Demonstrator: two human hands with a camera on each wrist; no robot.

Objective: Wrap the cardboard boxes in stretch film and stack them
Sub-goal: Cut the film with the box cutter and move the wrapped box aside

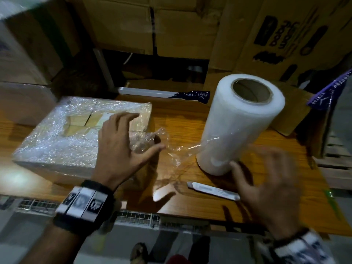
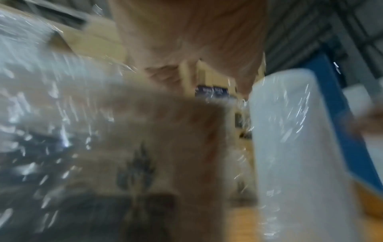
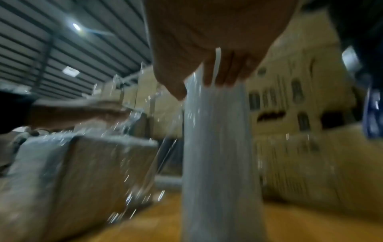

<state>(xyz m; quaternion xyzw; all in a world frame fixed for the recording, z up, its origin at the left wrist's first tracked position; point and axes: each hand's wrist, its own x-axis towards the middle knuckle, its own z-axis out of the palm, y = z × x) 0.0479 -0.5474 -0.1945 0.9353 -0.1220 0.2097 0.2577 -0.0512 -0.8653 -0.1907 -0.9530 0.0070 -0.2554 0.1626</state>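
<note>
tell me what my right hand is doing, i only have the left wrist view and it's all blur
Observer: The right hand is open with fingers spread, near the base of the stretch film roll, and holds nothing.
Operator: is the film cut yet
Observer: No. A twisted strand of film runs from the roll to the wrapped box, ending in a bunch by the left hand.
Operator: wheres the cutter
Observer: The cutter lies flat on the table, in front of the roll and just left of the right hand.
</note>
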